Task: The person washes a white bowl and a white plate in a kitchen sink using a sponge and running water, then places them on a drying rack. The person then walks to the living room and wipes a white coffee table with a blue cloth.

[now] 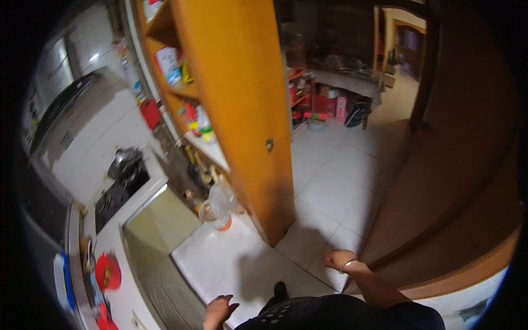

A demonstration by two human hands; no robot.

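My left hand [220, 310] is low in the view, beside the kitchen counter, with thumb and fingers apart and nothing in them. My right hand [340, 259] wears a silver bangle [347, 266] and hangs near the brown door [449, 198] on the right. Its fingers are curled in, and I see nothing held. A dark shoe tip [280, 290] shows on the white tile floor [206, 260] between the hands. The orange wooden cabinet [239, 103] stands ahead with its narrow side towards me.
At left, a counter [123, 264] bears a red basin [108, 271]; beyond is a gas stove [119, 192] under a range hood [70, 107]. A clear plastic bag [222, 198] sits by the cabinet's base. A cloth-covered table [346, 80] stands in the room behind, near a lit doorway [400, 78].
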